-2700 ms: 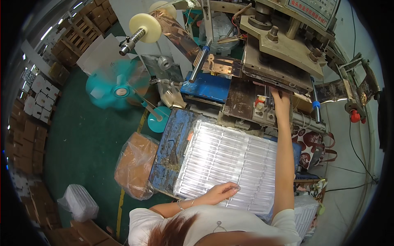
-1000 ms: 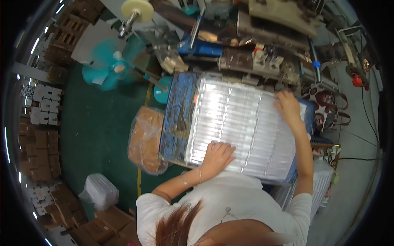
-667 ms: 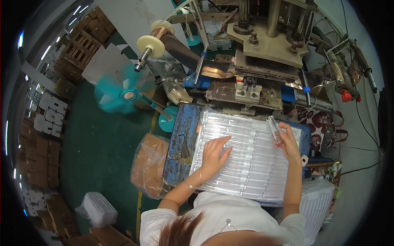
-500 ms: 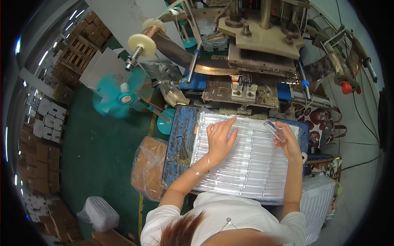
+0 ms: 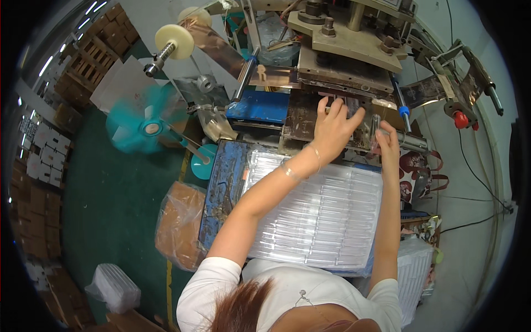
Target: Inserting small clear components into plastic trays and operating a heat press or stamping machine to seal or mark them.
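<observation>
Here, a clear plastic tube (image 5: pixel 375 128) stands nearly upright at the front right of a foil-stamping press (image 5: pixel 345 36), pinched between the thumb and fingers of a worker's right hand (image 5: pixel 389 146). That hand is partly closed around the tube's near side. Just to the left, the left hand (image 5: pixel 332 133) reaches over the press's dark bed plate (image 5: pixel 299 120), half open, its fingers apart and bent; whether they grip anything cannot be told. Below both forearms, rows of clear plastic pieces (image 5: pixel 321 216) lie on a scuffed blue table (image 5: pixel 222 185). A strip of coppery foil (image 5: pixel 213 41) runs from a cream reel (image 5: pixel 174 41) at upper left, while a teal fan (image 5: pixel 152 128) spins, blurred, beyond the table.
</observation>
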Motion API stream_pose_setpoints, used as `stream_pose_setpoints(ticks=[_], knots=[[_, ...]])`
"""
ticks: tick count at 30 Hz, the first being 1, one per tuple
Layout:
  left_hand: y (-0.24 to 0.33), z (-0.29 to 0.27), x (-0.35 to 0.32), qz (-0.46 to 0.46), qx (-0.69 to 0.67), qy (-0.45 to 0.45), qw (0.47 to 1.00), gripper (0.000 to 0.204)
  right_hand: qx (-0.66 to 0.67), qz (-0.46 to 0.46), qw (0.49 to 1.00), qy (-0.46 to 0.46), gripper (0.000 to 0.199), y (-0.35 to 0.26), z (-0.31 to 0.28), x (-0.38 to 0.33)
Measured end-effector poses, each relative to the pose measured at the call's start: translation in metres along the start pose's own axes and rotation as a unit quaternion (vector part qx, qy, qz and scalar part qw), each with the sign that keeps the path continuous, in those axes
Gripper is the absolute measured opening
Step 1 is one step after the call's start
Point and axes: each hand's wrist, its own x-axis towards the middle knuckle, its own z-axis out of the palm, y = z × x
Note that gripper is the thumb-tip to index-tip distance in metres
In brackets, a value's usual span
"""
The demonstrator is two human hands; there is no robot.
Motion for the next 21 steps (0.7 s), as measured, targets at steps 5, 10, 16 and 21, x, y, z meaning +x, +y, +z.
stream_pose_setpoints(ticks=[5,10,16,21], knots=[[0.034,-0.097,-0.06,-0.143,-0.24,-0.002,0.96,0.031,-0.117,-0.153,0.98,-0.058,0.028,-0.007,0.038,0.034],[0.046,-0.143,-0.137,-0.4,-0.518,-0.199,0.73,0.025,-0.253,-0.16,0.954,-0.032,0.035,0.005,0.055,0.068],[0.053,-0.141,-0.196,-0.484,-0.608,-0.27,0.568,0.02,-0.144,-0.145,0.979,-0.007,0.04,0.024,0.06,0.074],[0.054,-0.14,-0.2,-0.549,-0.697,-0.279,0.367,0.023,-0.144,-0.126,0.981,-0.004,0.046,0.016,0.07,0.069]])
